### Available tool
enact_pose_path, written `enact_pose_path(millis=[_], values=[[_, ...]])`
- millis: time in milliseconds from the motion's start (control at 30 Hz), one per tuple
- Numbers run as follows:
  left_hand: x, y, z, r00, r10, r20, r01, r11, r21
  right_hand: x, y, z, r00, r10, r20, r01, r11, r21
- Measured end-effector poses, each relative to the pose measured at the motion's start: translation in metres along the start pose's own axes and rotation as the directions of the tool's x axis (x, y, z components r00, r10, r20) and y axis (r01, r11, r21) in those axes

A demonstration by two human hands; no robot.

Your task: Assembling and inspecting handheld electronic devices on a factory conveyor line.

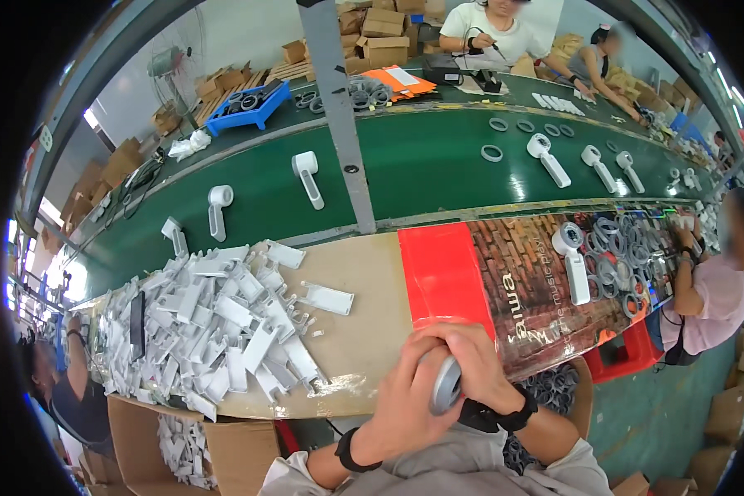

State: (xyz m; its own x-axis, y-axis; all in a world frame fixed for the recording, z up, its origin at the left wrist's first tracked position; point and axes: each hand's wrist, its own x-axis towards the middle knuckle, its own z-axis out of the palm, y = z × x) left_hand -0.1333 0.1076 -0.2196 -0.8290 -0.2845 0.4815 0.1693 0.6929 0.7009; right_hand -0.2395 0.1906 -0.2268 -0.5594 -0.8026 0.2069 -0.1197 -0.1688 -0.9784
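Observation:
Close to my body, at the table's front edge, my left hand and my right hand are closed together around a rounded grey-and-white piece. It resembles the round head of the white handheld devices nearby; most of it is hidden by my fingers and palms. A red sheet lies on the table just beyond my hands. To the left spreads a big heap of white plastic handle shells, with one loose shell at its right side. A white round-headed device rests on the brick-patterned mat to the right.
Grey rings are piled on the mat. Past a metal post, the green conveyor belt carries several white devices and rings. Cardboard boxes stand below the table. Co-workers sit across the belt and at both sides; a red stool is at right.

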Motion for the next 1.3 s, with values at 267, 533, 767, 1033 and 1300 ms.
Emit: enact_pose_path(millis=[267,533,767,1033,1300], values=[[0.005,-0.012,-0.01,0.991,0.049,0.121,-0.046,0.998,-0.032,-0.01,-0.003,-0.012,0.996,0.015,0.092,-0.022,0.997,0.077],[0.001,-0.051,-0.011,0.919,-0.387,-0.072,0.311,0.826,-0.47,-0.065,-0.033,-0.001,0.676,0.531,0.512,-0.737,0.464,0.492],[0.014,-0.061,-0.01,0.95,0.223,-0.217,-0.266,0.945,-0.192,-0.057,-0.041,-0.004,0.639,0.57,0.516,-0.749,0.31,0.585],[0.017,-0.057,-0.031,0.9,0.298,-0.317,-0.219,0.94,0.263,-0.033,-0.043,-0.038,0.618,0.56,0.552,-0.739,0.654,0.163],[-0.054,-0.064,-0.03,0.835,-0.513,-0.198,0.324,0.751,-0.575,0.146,0.031,-0.089,0.872,0.468,0.143,-0.466,0.884,-0.051]])
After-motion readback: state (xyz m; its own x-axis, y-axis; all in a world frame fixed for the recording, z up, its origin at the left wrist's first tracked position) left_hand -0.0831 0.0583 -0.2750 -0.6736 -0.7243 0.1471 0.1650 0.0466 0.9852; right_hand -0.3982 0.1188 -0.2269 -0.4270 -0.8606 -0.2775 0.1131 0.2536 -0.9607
